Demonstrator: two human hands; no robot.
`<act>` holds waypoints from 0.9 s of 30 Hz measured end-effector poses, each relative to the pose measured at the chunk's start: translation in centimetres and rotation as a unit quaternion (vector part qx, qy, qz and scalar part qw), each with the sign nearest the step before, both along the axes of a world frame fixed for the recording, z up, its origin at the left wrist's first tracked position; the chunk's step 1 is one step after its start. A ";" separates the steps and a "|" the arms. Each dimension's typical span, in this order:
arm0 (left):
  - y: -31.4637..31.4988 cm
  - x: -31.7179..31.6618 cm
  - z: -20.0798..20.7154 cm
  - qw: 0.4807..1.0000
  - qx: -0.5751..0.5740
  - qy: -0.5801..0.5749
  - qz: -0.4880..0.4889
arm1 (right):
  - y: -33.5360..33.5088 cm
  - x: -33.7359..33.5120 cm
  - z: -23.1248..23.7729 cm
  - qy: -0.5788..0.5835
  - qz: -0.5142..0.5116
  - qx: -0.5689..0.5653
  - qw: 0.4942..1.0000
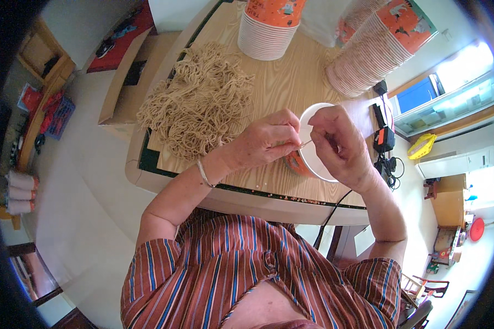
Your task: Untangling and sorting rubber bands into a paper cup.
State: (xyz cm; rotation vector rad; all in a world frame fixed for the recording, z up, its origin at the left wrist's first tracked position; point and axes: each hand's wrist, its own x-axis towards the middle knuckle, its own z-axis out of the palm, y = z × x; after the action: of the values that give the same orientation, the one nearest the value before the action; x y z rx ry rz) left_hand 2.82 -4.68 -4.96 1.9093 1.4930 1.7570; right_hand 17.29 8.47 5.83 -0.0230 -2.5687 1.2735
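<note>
My left hand (266,140) and my right hand (340,145) meet just above an orange paper bucket (308,123) with a white inside, which lies tipped on the table with its mouth toward me. Both hands are closed in a pinch. A short, thin cord (306,144) shows between the fingertips; most of it is hidden by my fingers. Left of my left hand spreads a large, loose heap of tan cords (197,104).
An upright stack of orange paper buckets (269,35) stands at the table's far side. Another long stack (373,49) leans at the far right. Black adapters and cables (387,140) lie along the right edge. A cardboard box (132,90) sits left of the wooden table (282,74).
</note>
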 end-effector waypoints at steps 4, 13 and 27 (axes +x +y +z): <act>0.3 -0.4 0.1 0.994 0.061 0.080 0.030 | 1.2 -0.6 1.4 -0.032 0.020 0.082 0.996; -0.2 -0.7 0.0 0.990 0.038 0.133 0.023 | 5.4 1.0 4.7 -0.031 0.002 0.252 0.967; -1.6 3.4 2.1 0.976 -0.054 0.184 0.106 | 9.5 1.0 6.7 -0.034 -0.269 0.093 0.958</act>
State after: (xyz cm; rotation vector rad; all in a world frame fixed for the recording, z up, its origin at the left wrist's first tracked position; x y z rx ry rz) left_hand 6.23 -6.29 -2.89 2.1759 1.9378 1.4088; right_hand 18.33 17.99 12.50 -0.6872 -2.4713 0.8354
